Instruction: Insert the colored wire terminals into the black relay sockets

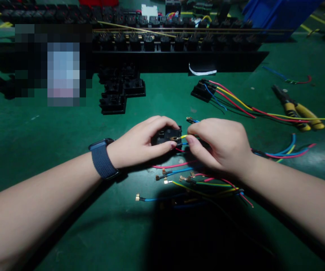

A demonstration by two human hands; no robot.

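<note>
At the middle of the green counter (66, 214), between the two hands, is a black socket (163, 135); whether it rests on the surface or is lifted a little, I cannot tell. The left hand (148, 140) holds this piece, its fingers and thumb bent around it and open only as wide as the socket needs. The right hand (221, 143) has thumb and forefinger pinched together on a yellow wire (183, 136), and the metal terminal (174, 139) of this wire is at the socket, near the left thumb; if it is already seated, the view does not show. For good work, I think the left fingers should press the socket steady, with the thumb out of the terminal's path. The right fingers should grip close behind the terminal, because the soft wire may bend if it is pushed from farther back. It seems wise to align straight before pressing, and to pull gently afterwards as a check. Loose wires (204, 183) lie near, and pliers (293, 107) lie farther to the right.
</note>
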